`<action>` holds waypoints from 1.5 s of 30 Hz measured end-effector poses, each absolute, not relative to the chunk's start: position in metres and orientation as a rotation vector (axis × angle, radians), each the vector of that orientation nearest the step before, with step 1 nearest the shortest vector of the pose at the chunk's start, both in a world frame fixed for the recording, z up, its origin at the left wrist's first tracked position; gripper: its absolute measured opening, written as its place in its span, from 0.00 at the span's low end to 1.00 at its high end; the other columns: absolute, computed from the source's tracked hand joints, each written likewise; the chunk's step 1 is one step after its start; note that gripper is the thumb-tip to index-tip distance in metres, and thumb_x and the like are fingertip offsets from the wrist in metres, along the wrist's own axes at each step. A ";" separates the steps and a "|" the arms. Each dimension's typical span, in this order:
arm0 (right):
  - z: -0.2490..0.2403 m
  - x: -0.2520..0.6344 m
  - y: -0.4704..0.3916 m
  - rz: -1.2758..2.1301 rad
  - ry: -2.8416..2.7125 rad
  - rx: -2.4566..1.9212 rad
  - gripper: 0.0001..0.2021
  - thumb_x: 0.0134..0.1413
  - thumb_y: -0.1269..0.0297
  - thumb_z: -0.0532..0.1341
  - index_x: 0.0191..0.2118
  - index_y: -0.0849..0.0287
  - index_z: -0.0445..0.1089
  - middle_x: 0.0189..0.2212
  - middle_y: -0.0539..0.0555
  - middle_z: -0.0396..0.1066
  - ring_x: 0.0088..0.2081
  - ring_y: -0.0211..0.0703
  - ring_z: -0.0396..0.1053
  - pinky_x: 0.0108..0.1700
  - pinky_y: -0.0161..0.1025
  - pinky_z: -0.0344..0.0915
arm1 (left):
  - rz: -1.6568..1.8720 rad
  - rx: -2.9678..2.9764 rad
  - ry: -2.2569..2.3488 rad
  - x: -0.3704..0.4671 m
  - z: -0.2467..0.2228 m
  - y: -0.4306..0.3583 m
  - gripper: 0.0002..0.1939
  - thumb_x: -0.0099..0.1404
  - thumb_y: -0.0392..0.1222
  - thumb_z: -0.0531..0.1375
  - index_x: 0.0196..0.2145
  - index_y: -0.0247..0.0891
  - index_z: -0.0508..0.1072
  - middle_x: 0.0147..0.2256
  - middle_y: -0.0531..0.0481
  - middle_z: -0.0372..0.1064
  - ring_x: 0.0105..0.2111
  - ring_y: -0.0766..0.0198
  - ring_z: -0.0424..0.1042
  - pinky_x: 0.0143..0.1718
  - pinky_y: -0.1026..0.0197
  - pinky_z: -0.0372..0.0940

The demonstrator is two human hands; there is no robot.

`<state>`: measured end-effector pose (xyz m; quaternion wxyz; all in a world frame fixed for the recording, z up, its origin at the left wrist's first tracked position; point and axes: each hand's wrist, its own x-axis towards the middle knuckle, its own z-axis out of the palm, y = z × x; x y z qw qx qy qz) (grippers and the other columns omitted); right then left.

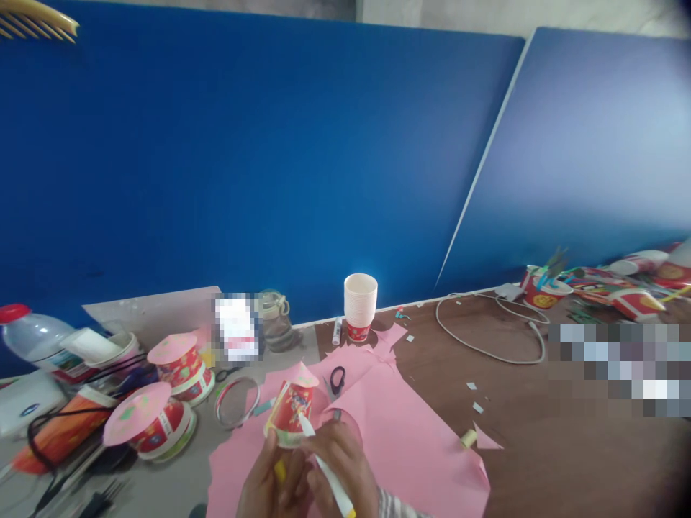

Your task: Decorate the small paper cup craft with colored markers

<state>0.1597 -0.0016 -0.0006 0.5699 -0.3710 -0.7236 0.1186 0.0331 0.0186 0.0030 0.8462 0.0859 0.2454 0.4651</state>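
- The step in hand looks like pen work on the decorated cup (286, 414), a red paper cup held above the near left part of the pink paper (415, 446), with its wide rim down and a pink cone (302, 375) on its upper end.
- The white pen (330, 476) slants up over the near part of the pink paper, its end at the cup's wall; whether it touches the wall cannot be told.
- Any further stroke seems to call for a steady cup and a light touch, since a paper wall would probably dent under a hard push.
- The left hand (264, 475), above the near left part of the pink paper, has its fingers closed in a narrow grip at the cup's lower rim, the thumb lying along the near left side.
- A small yellow piece (279, 471) shows among those fingers; whether it is gripped or only lies behind them is unclear.
- The right hand (345, 450), over the near edge of the pink paper, holds the white pen in bent fingers with hardly any gap; the two hands are close together, and whether they touch is hard to tell.
- Dark-handled scissors (337, 380) lie on the pink paper, beyond the right hand.
- A tape ring (237, 401) sits at the pink paper's left edge, and a cup stack (360, 306) stands just past its far edge.
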 end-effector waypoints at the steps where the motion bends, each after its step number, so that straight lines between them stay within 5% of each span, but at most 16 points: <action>1: -0.001 0.160 -0.002 0.280 -1.696 -0.871 0.15 0.47 0.71 0.60 0.44 0.55 0.69 0.30 0.54 0.73 0.30 0.49 0.71 0.32 0.45 0.71 | 0.982 0.186 0.514 0.033 0.003 0.018 0.15 0.46 0.56 0.55 0.16 0.42 0.69 0.01 0.61 0.46 0.07 0.70 0.51 0.12 0.68 0.50; 28: 0.006 0.163 -0.004 0.277 -1.773 -0.875 0.16 0.48 0.69 0.60 0.45 0.54 0.68 0.30 0.53 0.73 0.31 0.49 0.70 0.38 0.48 0.68 | 0.958 0.173 0.530 0.033 0.003 0.018 0.15 0.44 0.55 0.57 0.13 0.42 0.67 0.02 0.62 0.45 0.07 0.72 0.48 0.11 0.68 0.49; 45: 0.001 0.161 -0.002 0.236 -1.761 -0.891 0.13 0.48 0.68 0.60 0.43 0.55 0.69 0.29 0.54 0.75 0.30 0.50 0.72 0.40 0.49 0.66 | 0.989 0.175 0.500 0.034 0.012 0.019 0.13 0.44 0.54 0.57 0.17 0.41 0.68 0.04 0.66 0.32 0.06 0.74 0.42 0.10 0.68 0.43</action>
